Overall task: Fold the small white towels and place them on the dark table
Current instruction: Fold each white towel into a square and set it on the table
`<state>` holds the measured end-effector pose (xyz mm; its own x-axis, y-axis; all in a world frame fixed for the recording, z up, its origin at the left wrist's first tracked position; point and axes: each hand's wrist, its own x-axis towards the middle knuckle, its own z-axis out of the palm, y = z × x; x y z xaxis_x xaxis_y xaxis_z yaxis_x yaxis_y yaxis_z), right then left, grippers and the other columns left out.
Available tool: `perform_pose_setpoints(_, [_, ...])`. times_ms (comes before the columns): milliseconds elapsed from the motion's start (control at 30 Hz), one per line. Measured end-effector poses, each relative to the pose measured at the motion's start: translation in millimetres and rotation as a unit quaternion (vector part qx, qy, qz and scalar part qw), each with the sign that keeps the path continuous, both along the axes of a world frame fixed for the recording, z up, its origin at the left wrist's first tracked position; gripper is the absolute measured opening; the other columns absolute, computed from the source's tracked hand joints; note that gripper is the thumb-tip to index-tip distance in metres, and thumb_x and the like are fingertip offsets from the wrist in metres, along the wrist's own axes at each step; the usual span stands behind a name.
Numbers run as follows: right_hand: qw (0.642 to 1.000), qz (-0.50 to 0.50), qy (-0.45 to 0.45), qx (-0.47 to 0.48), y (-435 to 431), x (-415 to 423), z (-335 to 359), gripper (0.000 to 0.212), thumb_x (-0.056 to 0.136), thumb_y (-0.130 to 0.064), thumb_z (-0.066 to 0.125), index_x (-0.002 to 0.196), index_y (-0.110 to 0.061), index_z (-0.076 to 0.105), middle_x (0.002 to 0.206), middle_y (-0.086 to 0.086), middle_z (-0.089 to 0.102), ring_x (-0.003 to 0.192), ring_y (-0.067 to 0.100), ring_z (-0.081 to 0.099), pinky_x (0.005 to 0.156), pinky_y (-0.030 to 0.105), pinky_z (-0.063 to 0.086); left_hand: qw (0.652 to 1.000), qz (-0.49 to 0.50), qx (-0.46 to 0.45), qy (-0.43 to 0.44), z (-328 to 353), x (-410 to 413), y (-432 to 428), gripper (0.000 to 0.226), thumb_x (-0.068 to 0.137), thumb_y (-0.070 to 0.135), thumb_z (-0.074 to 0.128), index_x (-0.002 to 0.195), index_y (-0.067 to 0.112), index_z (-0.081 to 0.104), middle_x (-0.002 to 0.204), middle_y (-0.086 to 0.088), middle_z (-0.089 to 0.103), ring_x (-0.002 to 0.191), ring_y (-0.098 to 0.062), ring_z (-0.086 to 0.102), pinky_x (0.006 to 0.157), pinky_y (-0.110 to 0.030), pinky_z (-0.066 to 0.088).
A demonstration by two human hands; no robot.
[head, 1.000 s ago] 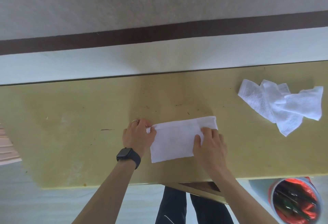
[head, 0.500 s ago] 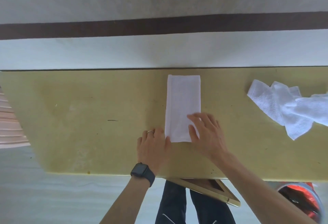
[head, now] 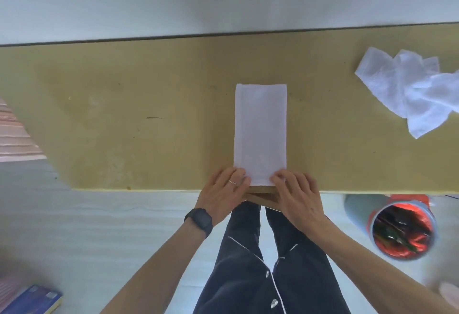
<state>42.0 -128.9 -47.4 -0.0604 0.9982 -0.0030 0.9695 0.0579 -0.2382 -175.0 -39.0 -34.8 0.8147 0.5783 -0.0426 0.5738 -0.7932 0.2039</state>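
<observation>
Folded towel (head: 260, 129) lies flat and lengthwise on the desk (head: 124, 115), its end at the near edge. Left hand (head: 223, 192) and right hand (head: 298, 197) each pinch a near corner, fingers curled (thumbs hidden). Loose towels (head: 407, 90) lie crumpled at far right, well apart.

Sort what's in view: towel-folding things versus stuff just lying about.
Job: folded towel, crumpled towels, table, left hand, right hand.
Lying about: red-lined bin, blue book.
</observation>
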Motion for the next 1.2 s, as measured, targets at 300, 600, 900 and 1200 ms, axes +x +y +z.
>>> perform_pose_setpoints(300, [0.997, 0.058, 0.054, -0.013, -6, 10, 9, 0.028, 0.073, -0.01, 0.082, 0.096, -0.016, 0.069, 0.101, 0.0, 0.066, 0.091, 0.026, 0.058, 0.084, 0.033, 0.039, 0.997, -0.065, -0.036, -0.006, 13, -14, 11, 0.032, 0.083, -0.003, 0.043, 0.092, 0.016, 0.067, 0.097, 0.0, 0.067, 0.09, -0.023, 0.061, 0.082, -0.032, 0.051])
perform_pose_setpoints(600, [0.951, -0.132, 0.274, -0.061, 60, 25, 58, 0.013, 0.092, -0.017, 0.068, 0.104, -0.017, 0.073, 0.092, -0.009, 0.069, 0.083, 0.013, 0.059, 0.075, 0.016, 0.043, 0.935, 0.207, -0.288, -0.012, 54, 9, 74, 0.029, 0.1, 0.039, 0.051, 0.122, 0.03, 0.069, 0.105, 0.006, 0.07, 0.102, -0.013, 0.055, 0.081, -0.023, 0.042])
perform_pose_setpoints(900, [0.835, -0.342, 0.398, -0.169, 137, 36, 54, 0.017, 0.096, -0.03, 0.059, 0.112, -0.032, 0.067, 0.093, -0.02, 0.066, 0.088, -0.005, 0.059, 0.064, 0.003, 0.04, 0.889, 0.284, -0.351, -0.075, 41, 54, 141, 0.025, 0.103, 0.032, 0.047, 0.123, 0.029, 0.061, 0.096, 0.008, 0.064, 0.086, -0.015, 0.06, 0.08, -0.033, 0.051])
perform_pose_setpoints(1200, [0.801, -0.419, 0.404, -0.141, 164, 33, 41, 0.021, 0.097, -0.027, 0.055, 0.116, -0.025, 0.064, 0.09, -0.019, 0.062, 0.089, 0.006, 0.059, 0.068, 0.012, 0.039, 0.889, 0.329, -0.309, -0.079, 30, 75, 165, 0.025, 0.103, 0.036, 0.044, 0.109, 0.022, 0.064, 0.093, 0.003, 0.065, 0.087, -0.018, 0.059, 0.079, -0.036, 0.051])
